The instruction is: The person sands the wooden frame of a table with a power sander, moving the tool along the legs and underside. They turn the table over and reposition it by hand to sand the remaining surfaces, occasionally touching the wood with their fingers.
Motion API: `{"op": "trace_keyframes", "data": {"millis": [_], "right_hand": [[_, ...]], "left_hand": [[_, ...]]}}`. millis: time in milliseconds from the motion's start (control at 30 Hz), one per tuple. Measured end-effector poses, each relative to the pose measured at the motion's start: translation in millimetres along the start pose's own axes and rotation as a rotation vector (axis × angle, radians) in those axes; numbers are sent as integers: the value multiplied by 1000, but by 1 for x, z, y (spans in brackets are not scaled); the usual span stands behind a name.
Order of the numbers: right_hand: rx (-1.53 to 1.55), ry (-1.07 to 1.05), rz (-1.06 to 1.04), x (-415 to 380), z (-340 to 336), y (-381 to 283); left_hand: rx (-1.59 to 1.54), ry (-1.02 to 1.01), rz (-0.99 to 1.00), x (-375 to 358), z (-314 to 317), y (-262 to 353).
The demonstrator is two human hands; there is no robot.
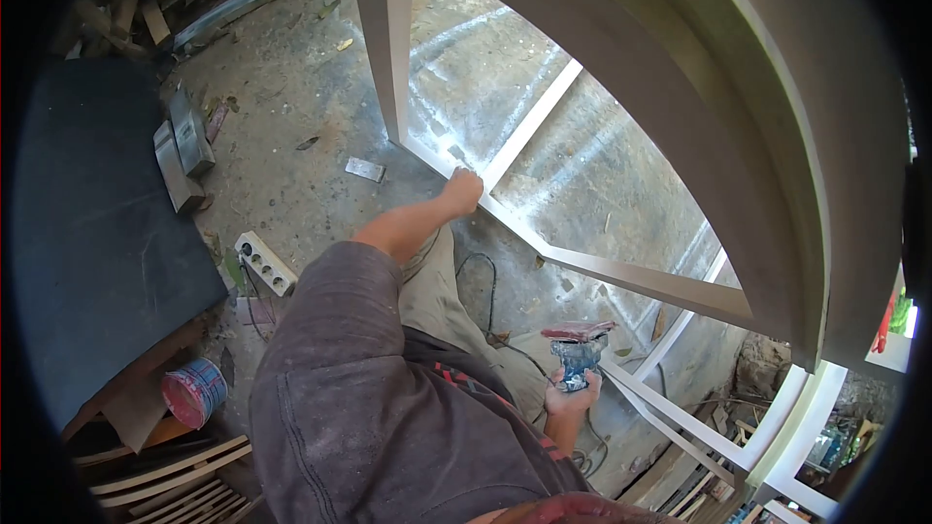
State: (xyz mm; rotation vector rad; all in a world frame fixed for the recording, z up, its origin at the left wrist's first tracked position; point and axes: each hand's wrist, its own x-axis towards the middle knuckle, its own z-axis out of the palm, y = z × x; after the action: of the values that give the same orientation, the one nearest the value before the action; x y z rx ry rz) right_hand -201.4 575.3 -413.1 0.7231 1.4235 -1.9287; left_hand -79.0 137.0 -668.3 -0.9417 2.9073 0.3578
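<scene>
My left hand (464,191) is closed on the lower bar of a white-painted frame (529,126), close to where a crossbar joins it. The arm is stretched out over my knee. Low on the right, my right hand (573,396) grips a blue electric sander (581,357), its reddish flat pad turned upward. Apart from the frame, the sander is held near my leg. Dust coats the sander and the fingers around it. A dark cord (493,277) runs along the floor beside my legs.
A white power strip (266,264), a small whitish block (365,170) and metal pieces (184,147) lie to the left. A dark board (107,243) and a paint bucket (194,393) are farther left. The large curved frame part (680,68) arches overhead on the right.
</scene>
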Motion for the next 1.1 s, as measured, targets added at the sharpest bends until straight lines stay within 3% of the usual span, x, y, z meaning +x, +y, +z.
{"op": "trace_keyframes", "data": {"millis": [100, 133, 167, 233, 267, 300, 367, 400, 433, 533, 567, 667, 767, 867, 967, 1100], "right_hand": [[15, -11, 20, 3, 3, -1], [29, -22, 8, 6, 0, 1], [46, -32, -4, 10, 0, 2], [37, -76, -17, 3, 4, -2], [34, -93, -23, 0, 3, -2], [12, -109, 2, 12, -10, -3], [-11, -20, 0, 14, -24, -7], [-15, 10, -7, 17, -21, -7], [-4, -12, 12, 13, -18, -10], [78, -36, -7, 10, -24, -14], [79, -39, -25, 10, -23, -12], [55, -36, -47, -1, -35, -17], [40, -29, -40, -1, -30, -14], [49, 19, -56, 3, -42, -10], [100, 11, -44, 1, -47, -7], [133, -5, -65, 12, -63, -2]], "left_hand": [[-541, 282, -62, -8, -10, -9], [-735, 324, -242, -8, -20, -16], [-927, 363, -420, -25, -87, -13], [-854, 1056, -454, -72, -216, -4], [-445, 1399, -362, -84, -261, -16], [-133, 1532, -324, -97, -318, -27], [83, 1728, -298, -92, -406, -52], [93, 1671, -293, -87, -437, -60], [-239, 1473, -297, -85, -461, -57], [-695, 2048, 229, -24, -444, -81], [-51, 1760, -177, -47, -431, -87], [-161, 1715, -286, -34, -349, -98], [-261, 1544, -434, -28, -239, -117], [-447, 1205, -644, -40, -148, -122], [-599, 902, -703, -59, -135, -127], [-580, 886, -502, -96, -249, -110]]}}
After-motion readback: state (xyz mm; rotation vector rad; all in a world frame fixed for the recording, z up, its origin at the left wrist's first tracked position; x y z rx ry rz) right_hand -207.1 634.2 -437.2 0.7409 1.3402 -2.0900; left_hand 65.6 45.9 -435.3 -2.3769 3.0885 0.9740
